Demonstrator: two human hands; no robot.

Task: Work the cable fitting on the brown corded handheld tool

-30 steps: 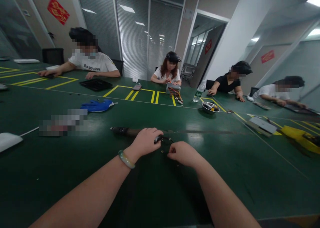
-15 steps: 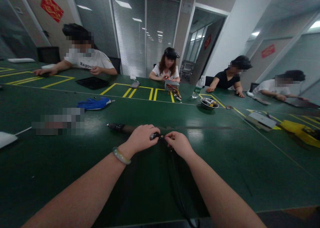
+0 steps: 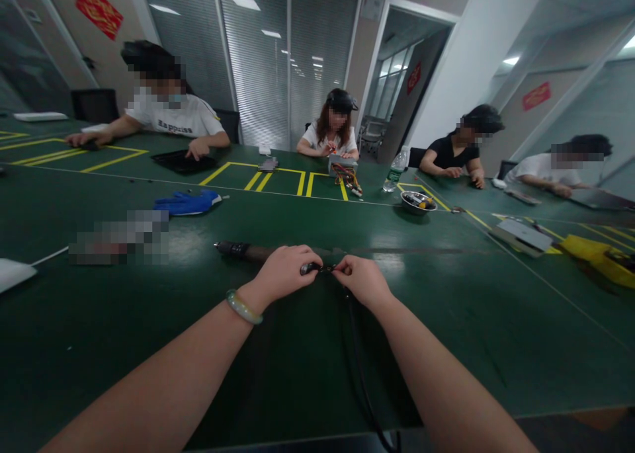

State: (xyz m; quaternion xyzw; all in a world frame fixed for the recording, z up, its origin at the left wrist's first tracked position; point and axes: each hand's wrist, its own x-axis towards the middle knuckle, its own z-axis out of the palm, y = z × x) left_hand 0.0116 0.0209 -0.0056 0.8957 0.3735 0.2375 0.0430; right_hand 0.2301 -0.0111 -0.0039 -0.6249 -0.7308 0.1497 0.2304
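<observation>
I have both forearms reaching forward over the green table (image 3: 496, 334), my hands close together. My left hand (image 3: 285, 272) is closed, pinching a small black plug (image 3: 308, 268). My right hand (image 3: 361, 281) is closed too, its fingertips on the thin black cable (image 3: 358, 367) just beside the plug. A brown-handled tool (image 3: 248, 252) lies just behind my left hand.

On the table (image 3: 496, 347), a tool handle (image 3: 243, 249) lay just behind the left hand (image 3: 285, 274), and a cord (image 3: 360, 367) ran toward the near edge from beside the right hand (image 3: 360, 281). Farther off, a glove (image 3: 187, 203) lay left of a wired box (image 3: 342, 164), with a bottle (image 3: 395, 170) and a bowl (image 3: 418, 202) to its right.
</observation>
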